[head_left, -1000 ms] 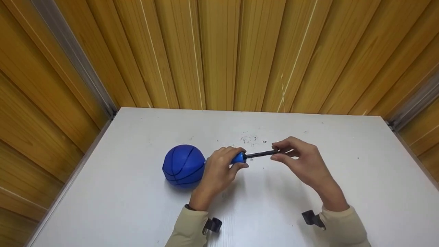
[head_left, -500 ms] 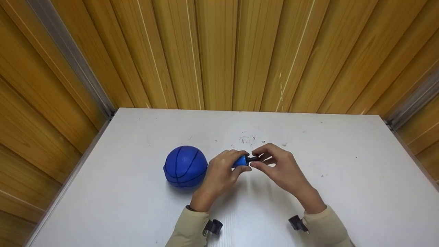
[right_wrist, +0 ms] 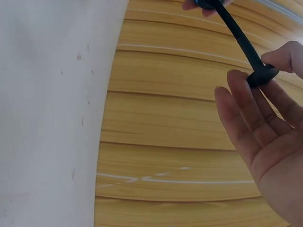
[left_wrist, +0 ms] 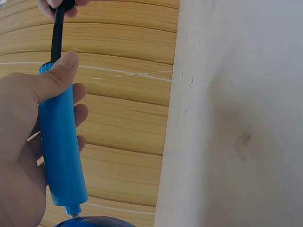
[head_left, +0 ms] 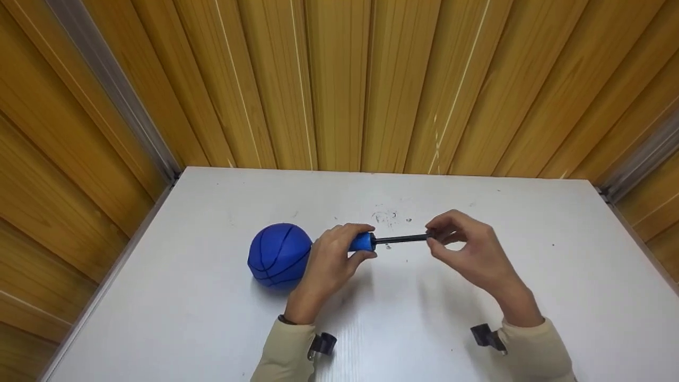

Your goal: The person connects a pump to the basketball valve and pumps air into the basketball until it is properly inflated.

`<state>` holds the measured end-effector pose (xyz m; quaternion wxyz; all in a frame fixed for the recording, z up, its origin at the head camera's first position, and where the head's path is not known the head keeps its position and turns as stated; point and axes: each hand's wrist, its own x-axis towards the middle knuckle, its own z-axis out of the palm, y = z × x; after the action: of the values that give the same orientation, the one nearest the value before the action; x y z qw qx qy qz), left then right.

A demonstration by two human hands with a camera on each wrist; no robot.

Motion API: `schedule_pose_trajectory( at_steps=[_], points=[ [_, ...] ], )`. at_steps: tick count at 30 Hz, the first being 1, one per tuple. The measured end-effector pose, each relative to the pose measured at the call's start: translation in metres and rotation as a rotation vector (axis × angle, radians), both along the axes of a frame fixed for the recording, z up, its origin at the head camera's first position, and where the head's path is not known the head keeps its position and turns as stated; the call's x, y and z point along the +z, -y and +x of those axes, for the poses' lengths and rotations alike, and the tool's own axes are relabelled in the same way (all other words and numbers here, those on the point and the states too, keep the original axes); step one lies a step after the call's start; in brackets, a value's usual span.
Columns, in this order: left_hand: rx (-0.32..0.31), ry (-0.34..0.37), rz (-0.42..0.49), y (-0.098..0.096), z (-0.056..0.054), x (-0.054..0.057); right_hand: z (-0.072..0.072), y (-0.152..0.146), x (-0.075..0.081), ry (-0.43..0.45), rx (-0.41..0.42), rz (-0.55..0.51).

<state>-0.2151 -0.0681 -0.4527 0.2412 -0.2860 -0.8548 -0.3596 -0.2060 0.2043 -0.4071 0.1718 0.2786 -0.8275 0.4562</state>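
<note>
A blue ball (head_left: 280,255) with black basketball lines sits on the white table, left of both hands. My left hand (head_left: 329,260) grips the blue barrel (left_wrist: 60,142) of a small hand pump, thumb along one side and fingers round the other. The nozzle end of the pump (left_wrist: 73,209) meets the ball's surface through a thin metal needle in the left wrist view. From the barrel's other end the black plunger rod (head_left: 400,239) stands drawn out. My right hand (head_left: 469,249) pinches the round black end knob (right_wrist: 263,75) between thumb and fingers.
The white table (head_left: 212,329) bears small dark scuffs beyond the hands. Wood-patterned panels (head_left: 339,85) rise behind it and at the sides. Black camera mounts (head_left: 322,344) stick out from both sleeves.
Half a second ago the rod was pushed nearly into the barrel; my right hand has drawn it back out to the right. The left hand and ball have shifted slightly left.
</note>
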Motion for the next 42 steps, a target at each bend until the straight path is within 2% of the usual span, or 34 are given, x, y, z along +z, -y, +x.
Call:
schedule_pose_trajectory(
  at_steps=[5,13,20,26,34,38,42],
  points=[
    [0.037,0.017,0.023,0.001,0.000,-0.001,0.001,-0.013,0.006,0.028,-0.032,-0.007],
    [0.102,-0.074,0.034,0.002,-0.002,-0.004,0.002,-0.019,0.010,0.125,0.023,-0.005],
    [0.056,-0.054,0.029,-0.002,0.002,-0.005,0.001,-0.006,0.004,0.129,0.040,-0.036],
    [0.035,-0.030,0.009,-0.008,0.005,-0.003,-0.003,0.019,-0.013,0.092,0.098,-0.056],
    [-0.004,-0.023,-0.013,-0.007,0.004,-0.003,-0.002,0.043,-0.031,0.107,0.105,-0.082],
    [-0.010,-0.019,-0.024,-0.004,0.002,-0.003,-0.002,0.039,-0.030,0.084,0.106,-0.067],
    [0.022,-0.007,-0.020,0.001,0.001,-0.002,-0.002,0.028,-0.019,0.083,0.035,-0.035]
  ],
)
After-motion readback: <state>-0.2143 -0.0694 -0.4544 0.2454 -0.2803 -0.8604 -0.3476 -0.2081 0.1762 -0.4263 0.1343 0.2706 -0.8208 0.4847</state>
